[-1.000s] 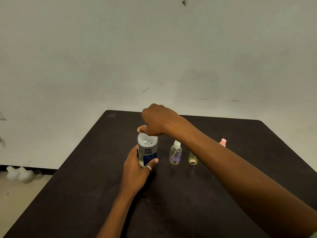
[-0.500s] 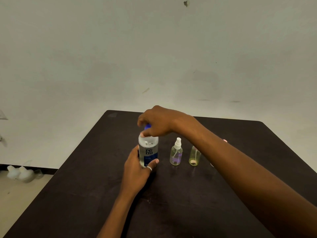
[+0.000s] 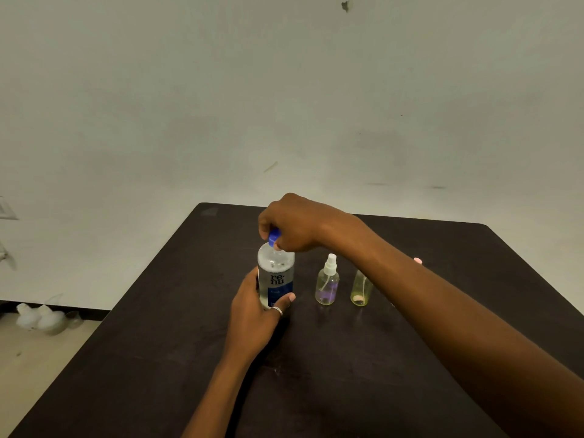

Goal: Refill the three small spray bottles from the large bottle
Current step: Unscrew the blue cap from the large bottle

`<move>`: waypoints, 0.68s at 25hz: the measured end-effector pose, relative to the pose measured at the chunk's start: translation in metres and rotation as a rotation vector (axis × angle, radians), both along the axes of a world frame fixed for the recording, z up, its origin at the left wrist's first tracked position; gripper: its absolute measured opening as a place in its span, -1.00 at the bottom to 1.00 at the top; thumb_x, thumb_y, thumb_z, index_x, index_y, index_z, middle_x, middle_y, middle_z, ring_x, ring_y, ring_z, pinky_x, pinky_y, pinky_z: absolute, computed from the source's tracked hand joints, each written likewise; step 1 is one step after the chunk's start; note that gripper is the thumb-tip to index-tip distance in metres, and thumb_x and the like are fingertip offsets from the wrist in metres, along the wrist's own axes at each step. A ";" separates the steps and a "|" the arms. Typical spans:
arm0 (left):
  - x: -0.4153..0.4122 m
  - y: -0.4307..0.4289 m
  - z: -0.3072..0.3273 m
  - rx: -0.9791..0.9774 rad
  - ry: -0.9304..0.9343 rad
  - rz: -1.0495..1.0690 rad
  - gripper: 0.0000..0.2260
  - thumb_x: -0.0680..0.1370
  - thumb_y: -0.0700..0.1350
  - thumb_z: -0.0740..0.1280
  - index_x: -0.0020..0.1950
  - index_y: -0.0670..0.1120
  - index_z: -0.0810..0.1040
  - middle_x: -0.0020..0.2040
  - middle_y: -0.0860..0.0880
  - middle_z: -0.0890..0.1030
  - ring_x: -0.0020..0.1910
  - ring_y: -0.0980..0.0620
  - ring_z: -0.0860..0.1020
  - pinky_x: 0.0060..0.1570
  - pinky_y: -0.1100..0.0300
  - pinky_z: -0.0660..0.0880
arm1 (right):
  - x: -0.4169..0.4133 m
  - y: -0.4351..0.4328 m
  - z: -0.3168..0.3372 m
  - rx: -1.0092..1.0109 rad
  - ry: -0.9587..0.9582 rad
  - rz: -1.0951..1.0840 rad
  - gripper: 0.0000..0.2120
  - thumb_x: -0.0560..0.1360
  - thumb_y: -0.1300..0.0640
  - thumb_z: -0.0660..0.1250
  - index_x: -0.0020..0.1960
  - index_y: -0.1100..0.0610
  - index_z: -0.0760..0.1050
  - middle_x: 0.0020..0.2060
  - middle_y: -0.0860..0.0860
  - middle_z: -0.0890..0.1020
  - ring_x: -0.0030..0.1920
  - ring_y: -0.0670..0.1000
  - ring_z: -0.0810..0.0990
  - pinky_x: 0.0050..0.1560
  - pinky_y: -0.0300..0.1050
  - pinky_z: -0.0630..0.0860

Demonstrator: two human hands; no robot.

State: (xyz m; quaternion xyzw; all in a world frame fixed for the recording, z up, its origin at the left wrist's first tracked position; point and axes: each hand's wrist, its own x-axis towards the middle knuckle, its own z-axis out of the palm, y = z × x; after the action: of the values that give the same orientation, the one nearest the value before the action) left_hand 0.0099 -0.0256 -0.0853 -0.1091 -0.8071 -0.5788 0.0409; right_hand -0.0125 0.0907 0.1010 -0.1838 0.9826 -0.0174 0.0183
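The left hand (image 3: 256,314) is gripping the large bottle (image 3: 276,276), which is standing upright on the table (image 3: 158,343) with clear liquid inside. The right hand (image 3: 297,224) is pinching its blue cap (image 3: 274,237). Just beside it, the purple-liquid spray bottle (image 3: 327,287) and the yellowish-liquid spray bottle (image 3: 360,289) are standing, apparently part-filled.

My dark brown rectangular counter (image 3: 410,358) runs toward twelve o'clock, where a plain, pale grey-green painted wall (image 3: 284,105) rises, scuffed, with a small dark chip (image 3: 345,6) high up. At eight o'clock I see beige floor (image 3: 38,361), a dark skirting strip (image 3: 91,312) and blurry white plastic shapes (image 3: 41,320).
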 end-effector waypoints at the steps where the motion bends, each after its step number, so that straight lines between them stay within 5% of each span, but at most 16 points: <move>1: 0.000 0.000 0.000 -0.003 0.001 -0.001 -0.34 0.44 0.02 0.54 0.46 0.11 0.32 0.18 0.30 0.43 0.03 0.35 0.47 -0.10 0.48 0.35 | 0.000 0.001 0.001 -0.012 -0.024 0.012 -0.78 0.48 0.25 0.38 0.11 0.09 0.59 0.08 0.01 0.61 0.05 0.03 0.57 0.01 -0.13 0.52; 4: 0.001 0.000 0.001 -0.001 0.002 0.002 -0.34 0.44 0.03 0.54 0.46 0.12 0.32 0.16 0.32 0.44 0.02 0.41 0.46 -0.10 0.48 0.36 | 0.002 0.002 0.001 -0.022 -0.011 -0.011 -0.72 0.52 -0.02 0.38 0.16 0.10 0.56 0.04 0.00 0.61 0.02 0.03 0.57 -0.03 -0.14 0.49; 7: 0.001 0.000 0.001 0.010 0.001 0.001 -0.34 0.44 0.03 0.54 0.46 0.13 0.32 0.19 0.31 0.45 0.07 0.34 0.48 -0.07 0.46 0.37 | 0.003 -0.001 0.001 -0.017 0.131 -0.152 -0.57 0.52 -0.22 0.30 -0.29 0.12 0.43 -0.34 0.01 0.52 -0.32 0.00 0.49 -0.24 -0.10 0.44; 11: 0.000 -0.001 -0.002 0.017 0.006 0.000 -0.34 0.43 0.02 0.54 0.46 0.13 0.32 0.22 0.28 0.45 0.15 0.26 0.48 -0.04 0.45 0.38 | 0.005 -0.010 -0.004 0.047 0.200 -0.155 -0.57 0.51 -0.12 0.36 -0.34 0.09 0.27 -0.38 -0.01 0.40 -0.32 0.00 0.45 -0.26 -0.11 0.39; 15: 0.000 -0.001 -0.002 0.007 0.014 0.003 -0.35 0.43 0.03 0.54 0.45 0.12 0.33 0.22 0.26 0.46 0.16 0.24 0.48 -0.03 0.44 0.39 | -0.002 -0.004 -0.002 0.009 0.068 -0.063 -0.87 0.47 0.07 0.43 -0.10 0.13 0.56 -0.16 0.03 0.63 -0.14 0.02 0.58 -0.09 -0.08 0.57; 17: -0.001 0.000 -0.002 0.001 0.005 0.002 -0.34 0.43 0.03 0.54 0.46 0.11 0.32 0.25 0.23 0.47 0.18 0.22 0.49 0.02 0.40 0.40 | -0.003 0.001 0.001 -0.038 -0.003 -0.022 -0.84 0.45 0.22 0.42 0.02 0.11 0.63 -0.04 0.01 0.67 -0.02 0.01 0.61 0.03 -0.07 0.58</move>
State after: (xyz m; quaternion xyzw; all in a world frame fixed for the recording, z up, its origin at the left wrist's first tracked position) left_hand 0.0087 -0.0260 -0.0871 -0.1096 -0.8067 -0.5790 0.0435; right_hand -0.0158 0.0917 0.1021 -0.1734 0.9840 -0.0368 0.0161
